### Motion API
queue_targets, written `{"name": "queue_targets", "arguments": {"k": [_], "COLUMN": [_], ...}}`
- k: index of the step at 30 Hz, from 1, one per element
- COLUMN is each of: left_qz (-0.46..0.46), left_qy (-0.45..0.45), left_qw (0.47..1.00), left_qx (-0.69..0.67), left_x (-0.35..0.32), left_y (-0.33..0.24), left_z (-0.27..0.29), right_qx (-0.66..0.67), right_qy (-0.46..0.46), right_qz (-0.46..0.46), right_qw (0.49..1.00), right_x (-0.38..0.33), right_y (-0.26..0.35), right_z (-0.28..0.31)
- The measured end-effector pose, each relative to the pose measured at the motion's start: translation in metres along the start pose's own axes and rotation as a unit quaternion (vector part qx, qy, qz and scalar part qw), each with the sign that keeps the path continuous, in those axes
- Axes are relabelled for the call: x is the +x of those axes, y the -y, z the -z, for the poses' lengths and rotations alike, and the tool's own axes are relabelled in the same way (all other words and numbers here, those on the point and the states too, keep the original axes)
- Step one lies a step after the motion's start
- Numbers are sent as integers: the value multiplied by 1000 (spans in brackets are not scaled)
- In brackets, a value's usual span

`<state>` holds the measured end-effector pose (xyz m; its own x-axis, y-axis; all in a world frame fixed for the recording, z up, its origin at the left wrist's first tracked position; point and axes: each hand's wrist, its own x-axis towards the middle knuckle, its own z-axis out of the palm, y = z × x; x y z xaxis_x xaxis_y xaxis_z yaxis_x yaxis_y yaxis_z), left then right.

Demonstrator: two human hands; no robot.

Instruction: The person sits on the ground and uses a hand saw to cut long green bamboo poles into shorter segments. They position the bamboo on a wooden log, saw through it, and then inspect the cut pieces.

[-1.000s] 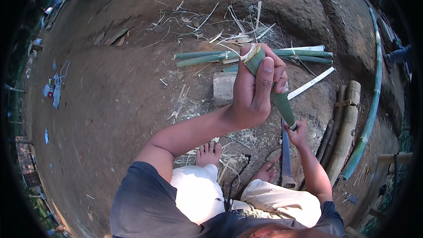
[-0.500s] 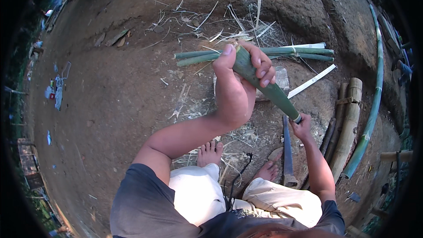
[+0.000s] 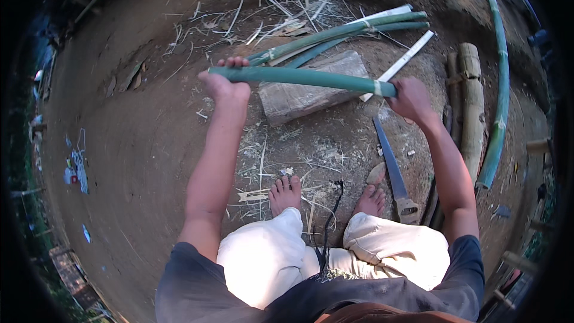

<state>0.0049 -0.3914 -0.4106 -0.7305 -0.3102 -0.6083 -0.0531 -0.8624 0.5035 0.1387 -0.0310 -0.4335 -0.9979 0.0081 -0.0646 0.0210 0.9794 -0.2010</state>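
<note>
A green split bamboo piece (image 3: 305,77) lies level across the view, held at both ends. My left hand (image 3: 228,82) is closed round its left end, fingers curling over from the far side. My right hand (image 3: 411,100) grips the other end, close to a pale node. Under the bamboo, on the ground, is a weathered wooden block (image 3: 299,104). Just beyond it several green bamboo strips (image 3: 335,36) lie in a loose pile, and a pale strip (image 3: 406,58) slants off to the right.
A handsaw (image 3: 391,164) lies by my right foot (image 3: 369,201). Along the right are thick dry bamboo poles (image 3: 471,101) and a long green pole (image 3: 501,90). Shavings (image 3: 281,18) litter the dirt beyond the block. Bits of litter (image 3: 79,167) lie far left.
The bamboo has swung down from a steep tilt near my face to level. My left hand has moved left and lower; my right hand has risen slightly away from me.
</note>
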Motion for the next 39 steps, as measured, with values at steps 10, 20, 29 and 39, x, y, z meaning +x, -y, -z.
{"name": "queue_targets", "arguments": {"k": [10, 20, 29, 39], "left_qz": [15, -492, -335, -340], "left_qy": [-192, 404, 339, 320], "left_qw": [934, 420, 326, 324], "left_qx": [300, 647, 816, 823], "left_x": [76, -36, -24, -29], "left_y": [0, 89, 233, 248], "left_z": [138, 31, -19, -21], "right_qx": [-79, -88, -70, -51], "right_qy": [84, 102, 63, -82], "right_qz": [102, 108, 110, 111], "right_qw": [988, 985, 989, 989], "right_x": [85, 83, 85, 34], "right_y": [-14, -17, -13, -42], "right_z": [-20, -35, -37, -33]}}
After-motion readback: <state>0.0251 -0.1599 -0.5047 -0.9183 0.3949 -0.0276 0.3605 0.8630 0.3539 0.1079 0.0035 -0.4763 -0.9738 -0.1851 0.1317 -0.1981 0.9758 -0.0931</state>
